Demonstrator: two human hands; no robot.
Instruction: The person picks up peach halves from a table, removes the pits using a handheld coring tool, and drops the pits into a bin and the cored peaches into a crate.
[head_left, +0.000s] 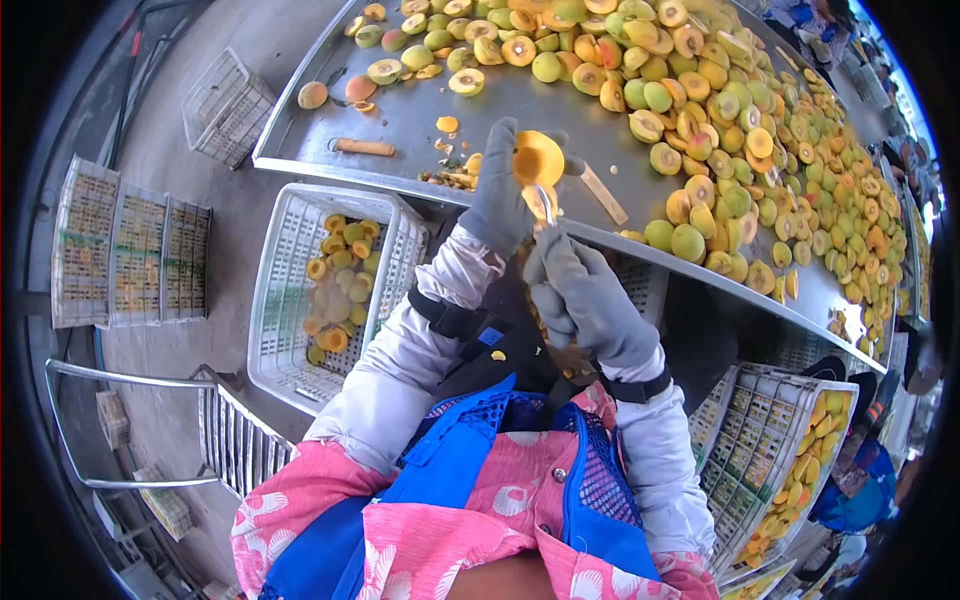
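Observation:
Gloved in grey, my left hand (497,190) holds a hollowed yellow fruit half (538,160) above the near edge of the metal table (400,175). My right hand (590,295), also in a grey glove, is closed around a tool whose handle is hidden. The tool's metal end (543,212) shows just below the fruit half, with yellow flesh at it. Beside my hands, a wooden-handled tool (603,194) lies at the table edge. Small yellow scraps (455,172) are left of my left hand.
Many halved fruits (690,120) cover the table's far and right parts. A white crate (280,290) with hollowed halves stands below left; another crate (770,450) with yellow pieces is at the right. A metal-framed chair (225,430) stands lower left. Other people (865,480) are at the right.

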